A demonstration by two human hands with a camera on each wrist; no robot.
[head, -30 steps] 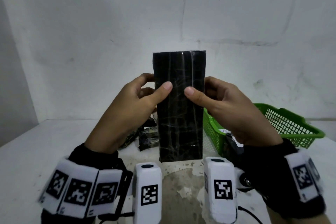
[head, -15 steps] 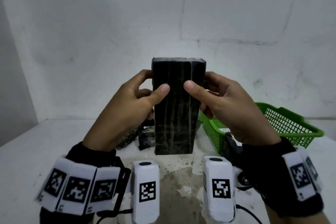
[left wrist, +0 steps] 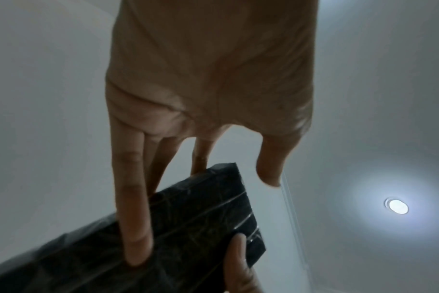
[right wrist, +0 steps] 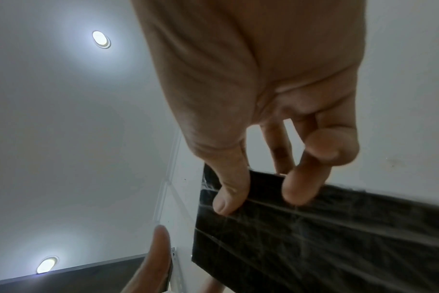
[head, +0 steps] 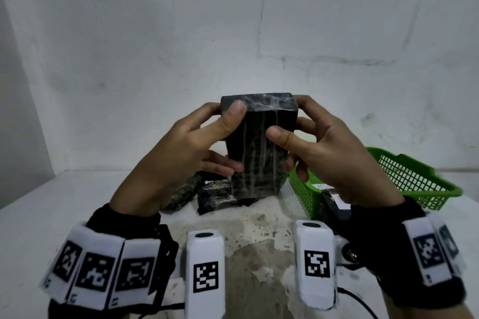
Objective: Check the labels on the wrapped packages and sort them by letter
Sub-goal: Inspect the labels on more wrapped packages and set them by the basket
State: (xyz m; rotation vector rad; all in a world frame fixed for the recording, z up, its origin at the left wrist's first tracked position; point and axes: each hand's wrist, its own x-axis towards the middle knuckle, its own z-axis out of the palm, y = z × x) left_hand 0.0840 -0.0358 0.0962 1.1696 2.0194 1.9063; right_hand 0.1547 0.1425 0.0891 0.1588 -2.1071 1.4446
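A black package (head: 258, 147) wrapped in clear film is held upright above the table, its top tipped toward me. My left hand (head: 197, 142) grips its left side, thumb on the upper front corner and fingers behind. My right hand (head: 318, 145) grips the right side, thumb on the front face. The left wrist view shows the package (left wrist: 163, 234) with straight fingers (left wrist: 136, 228) along it. In the right wrist view my thumb and a finger pinch the package (right wrist: 326, 237) at its edge. No label is visible on the faces shown.
Two more dark wrapped packages (head: 215, 193) lie on the white table (head: 51, 210) behind the held one. A green mesh basket (head: 404, 176) stands at the right with a labelled package (head: 334, 202) inside. A stained patch marks the table's middle.
Both hands have lowered the package and tipped its top end toward me, so its top face now shows. My left thumb slid up to the top corner.
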